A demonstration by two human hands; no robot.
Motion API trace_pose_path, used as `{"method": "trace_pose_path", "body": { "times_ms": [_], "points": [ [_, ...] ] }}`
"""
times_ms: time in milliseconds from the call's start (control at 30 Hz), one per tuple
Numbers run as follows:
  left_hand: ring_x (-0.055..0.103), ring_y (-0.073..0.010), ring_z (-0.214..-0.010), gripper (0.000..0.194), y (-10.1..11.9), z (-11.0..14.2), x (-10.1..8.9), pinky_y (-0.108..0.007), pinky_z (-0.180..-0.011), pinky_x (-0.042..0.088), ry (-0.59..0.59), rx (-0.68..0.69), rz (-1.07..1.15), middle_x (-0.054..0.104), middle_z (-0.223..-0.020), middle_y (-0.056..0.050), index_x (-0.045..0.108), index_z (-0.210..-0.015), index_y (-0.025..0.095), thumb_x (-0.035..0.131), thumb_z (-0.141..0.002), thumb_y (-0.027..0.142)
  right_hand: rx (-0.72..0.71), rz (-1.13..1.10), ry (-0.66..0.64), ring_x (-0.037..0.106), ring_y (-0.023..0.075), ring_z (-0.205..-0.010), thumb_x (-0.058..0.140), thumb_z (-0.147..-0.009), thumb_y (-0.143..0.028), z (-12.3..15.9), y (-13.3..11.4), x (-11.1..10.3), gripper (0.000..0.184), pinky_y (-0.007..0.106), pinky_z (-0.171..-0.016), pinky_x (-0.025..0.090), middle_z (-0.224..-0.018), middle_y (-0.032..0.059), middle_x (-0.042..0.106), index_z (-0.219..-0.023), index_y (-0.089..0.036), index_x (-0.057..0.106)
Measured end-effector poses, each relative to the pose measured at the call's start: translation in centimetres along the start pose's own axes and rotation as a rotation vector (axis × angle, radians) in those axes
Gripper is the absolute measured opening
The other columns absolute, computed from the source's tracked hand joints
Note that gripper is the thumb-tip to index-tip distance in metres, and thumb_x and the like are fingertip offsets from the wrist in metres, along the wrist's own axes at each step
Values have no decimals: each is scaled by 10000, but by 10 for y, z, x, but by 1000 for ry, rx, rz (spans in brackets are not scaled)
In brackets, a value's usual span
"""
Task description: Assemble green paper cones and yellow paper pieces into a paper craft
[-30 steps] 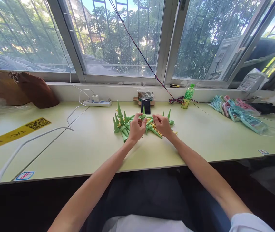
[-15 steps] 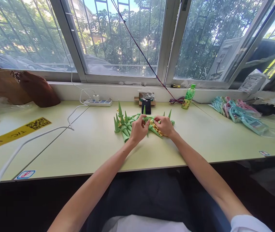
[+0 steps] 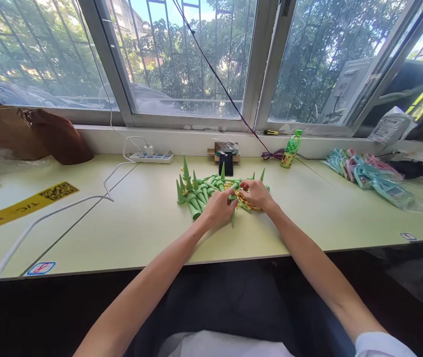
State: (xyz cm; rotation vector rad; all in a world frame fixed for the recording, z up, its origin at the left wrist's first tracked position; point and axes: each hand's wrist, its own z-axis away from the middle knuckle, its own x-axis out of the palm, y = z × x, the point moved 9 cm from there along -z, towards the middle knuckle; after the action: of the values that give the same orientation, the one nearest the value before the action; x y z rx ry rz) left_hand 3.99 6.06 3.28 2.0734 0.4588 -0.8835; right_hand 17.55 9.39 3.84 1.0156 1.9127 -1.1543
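Note:
My left hand point(image 3: 221, 207) is closed round a green cone-shaped piece point(image 3: 233, 219), whose narrow tip points down towards me. Close to its right, the fingers of my right hand point(image 3: 257, 195) are pinched together over small yellow pieces point(image 3: 247, 204); what they hold is too small to make out. Left of my hands lies a cluster of green plastic pieces point(image 3: 195, 201), some lying on their sides. Several pointed green cones point(image 3: 185, 167) stand upright among them. More green tips rise behind my right hand.
A black phone point(image 3: 226, 164) leans on a small cardboard stand behind the pieces. Farther right stands a green bottle point(image 3: 291, 148). A white power strip point(image 3: 151, 158) trails a cable leftward. Bagged pastel items point(image 3: 378, 179) lie on the right of the pale table point(image 3: 330, 213).
My left hand has come down towards me and slightly right, and the green cone in it now points down below the fingers. My right hand has barely moved.

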Motion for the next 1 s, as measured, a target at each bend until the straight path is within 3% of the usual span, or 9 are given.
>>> {"method": "trace_pose_path", "body": {
  "times_ms": [333,467,600,767,1000],
  "points": [
    [618,-221,-662,172,-3,-2,12,-307,-668,448,-108,9,-173,677,-664,-67,750,-866,172,626,-882,291,41,76,-45,664,203,-822,660,-857,-252,3,1,-2,151,277,-714,426,-865,40,762,-997,-211,700],
    [628,-230,-676,174,-2,-2,10,-303,-670,449,-97,-10,-185,679,-673,-69,756,-939,175,628,-882,277,73,101,-54,666,218,-846,652,-864,-253,4,2,-3,170,282,-703,408,-864,44,758,-1024,-210,687],
    [618,-216,-658,217,-1,-1,5,-285,-654,436,-58,-15,-193,669,-657,-58,755,-1010,181,583,-910,268,93,86,-51,669,222,-850,673,-848,-241,5,2,-5,350,274,-675,393,-842,39,750,-1192,-207,617],
    [572,-172,-567,250,2,-2,-2,-263,-608,393,15,10,-118,652,-626,-35,755,-976,172,519,-938,243,81,88,-110,672,224,-843,708,-819,-243,6,1,1,448,270,-654,383,-829,25,748,-1246,-221,575],
    [555,-151,-554,213,7,-2,-8,-255,-583,360,69,34,-60,663,-653,-35,743,-902,165,536,-928,214,52,76,-148,666,223,-825,696,-828,-210,7,1,6,446,271,-636,377,-838,36,749,-1258,-211,574]
  ]
}}
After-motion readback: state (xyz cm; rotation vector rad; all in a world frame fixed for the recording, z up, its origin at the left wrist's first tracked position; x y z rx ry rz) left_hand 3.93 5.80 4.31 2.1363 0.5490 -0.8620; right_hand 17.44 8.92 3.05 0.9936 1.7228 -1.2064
